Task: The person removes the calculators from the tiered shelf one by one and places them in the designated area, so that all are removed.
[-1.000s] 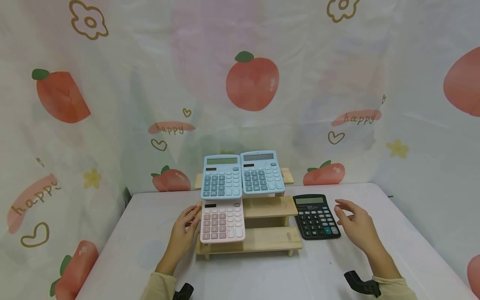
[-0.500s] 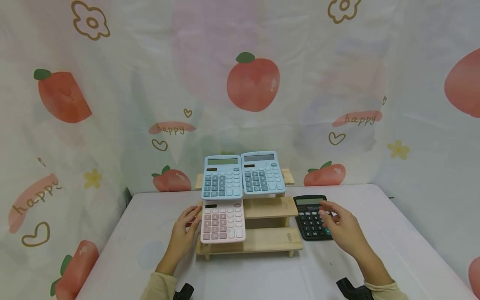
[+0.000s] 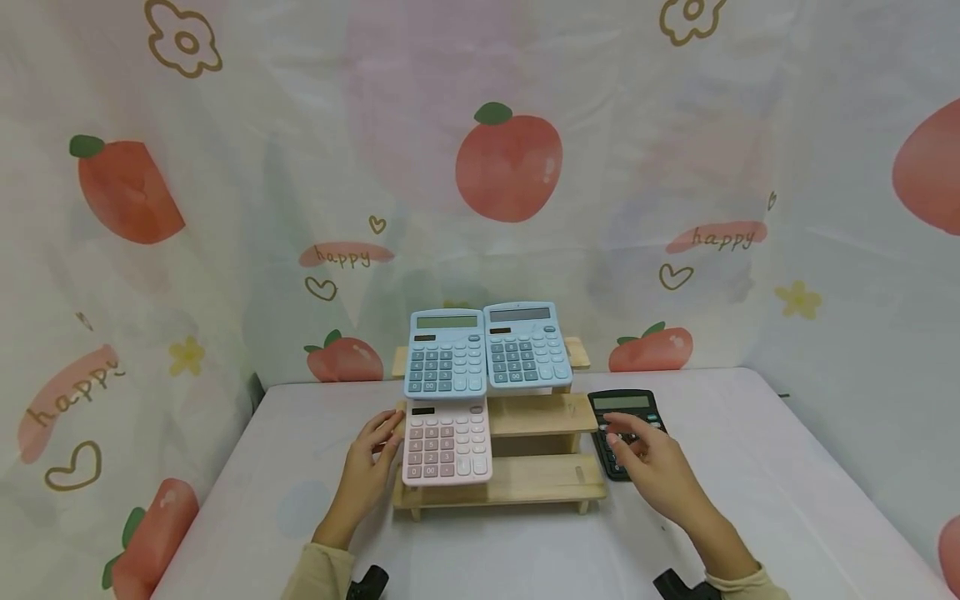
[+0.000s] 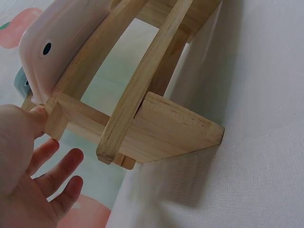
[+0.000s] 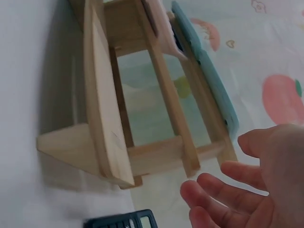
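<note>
My left hand (image 3: 369, 467) is at the left end of the tiered wooden rack (image 3: 543, 477), beside the pink calculator (image 3: 447, 446). In the left wrist view its thumb side touches or nearly touches the end of the middle shelf, and the other fingers spread loosely. My right hand (image 3: 658, 467) holds nothing. With relaxed, slightly bent fingers, it hovers over the black calculator (image 3: 624, 402), covering its lower right part. That calculator lies on the table right of the rack; only a corner of the calculator (image 5: 124, 220) shows in the right wrist view.
Two light blue calculators, the left blue calculator (image 3: 446, 354) and the right blue calculator (image 3: 527, 346), lean side by side on the top tier. White cloth covers the table (image 3: 510, 558). A fruit-print curtain (image 3: 585, 167) stands behind and at both sides.
My right hand has moved left from beside the black calculator to above it, nearer the rack. My left hand and the calculators have stayed put.
</note>
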`<move>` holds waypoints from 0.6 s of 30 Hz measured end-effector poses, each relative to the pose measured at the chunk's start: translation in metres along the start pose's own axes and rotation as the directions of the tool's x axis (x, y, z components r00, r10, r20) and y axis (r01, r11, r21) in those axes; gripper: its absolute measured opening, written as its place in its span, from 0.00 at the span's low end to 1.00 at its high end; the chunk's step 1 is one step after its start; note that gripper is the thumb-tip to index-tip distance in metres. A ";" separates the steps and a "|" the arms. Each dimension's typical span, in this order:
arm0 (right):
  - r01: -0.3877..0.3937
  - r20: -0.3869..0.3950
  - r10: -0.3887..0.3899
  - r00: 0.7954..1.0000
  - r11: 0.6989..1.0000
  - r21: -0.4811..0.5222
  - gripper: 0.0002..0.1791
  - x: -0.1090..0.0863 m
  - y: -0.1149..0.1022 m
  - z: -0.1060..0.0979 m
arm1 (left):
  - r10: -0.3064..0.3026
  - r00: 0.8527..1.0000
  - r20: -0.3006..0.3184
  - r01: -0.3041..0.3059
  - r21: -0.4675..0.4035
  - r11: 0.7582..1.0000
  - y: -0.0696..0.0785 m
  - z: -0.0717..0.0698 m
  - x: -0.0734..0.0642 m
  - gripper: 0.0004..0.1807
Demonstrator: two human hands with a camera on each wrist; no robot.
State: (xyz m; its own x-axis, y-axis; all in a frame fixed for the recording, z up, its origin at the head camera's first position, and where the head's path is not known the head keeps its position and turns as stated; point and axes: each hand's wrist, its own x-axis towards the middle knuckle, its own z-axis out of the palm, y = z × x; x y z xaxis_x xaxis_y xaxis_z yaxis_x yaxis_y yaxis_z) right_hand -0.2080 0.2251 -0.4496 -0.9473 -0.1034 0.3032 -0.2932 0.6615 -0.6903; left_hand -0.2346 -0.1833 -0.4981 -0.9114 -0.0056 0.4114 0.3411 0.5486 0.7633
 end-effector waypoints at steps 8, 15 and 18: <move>-0.007 -0.009 0.008 1.000 0.999 0.049 0.16 -0.004 -0.009 0.021 | 0.026 1.000 0.010 -0.026 -0.001 1.000 0.001 -0.001 0.001 0.22; -0.029 0.033 0.028 0.999 0.998 0.051 0.14 -0.006 -0.017 0.033 | -0.004 1.000 0.027 0.004 -0.012 1.000 0.002 -0.002 0.000 0.22; -0.025 0.048 0.022 0.999 0.998 0.064 0.14 -0.007 -0.021 0.036 | 0.015 1.000 0.013 -0.014 -0.008 1.000 0.001 -0.002 0.000 0.22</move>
State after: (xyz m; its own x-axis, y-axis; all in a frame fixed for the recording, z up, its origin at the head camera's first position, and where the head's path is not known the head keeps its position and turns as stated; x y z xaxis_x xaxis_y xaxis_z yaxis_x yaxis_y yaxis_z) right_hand -0.1996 0.1854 -0.4612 -0.9586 -0.1242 0.2564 -0.2771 0.6147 -0.7385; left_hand -0.2339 -0.1842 -0.4964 -0.9093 0.0131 0.4160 0.3561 0.5417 0.7614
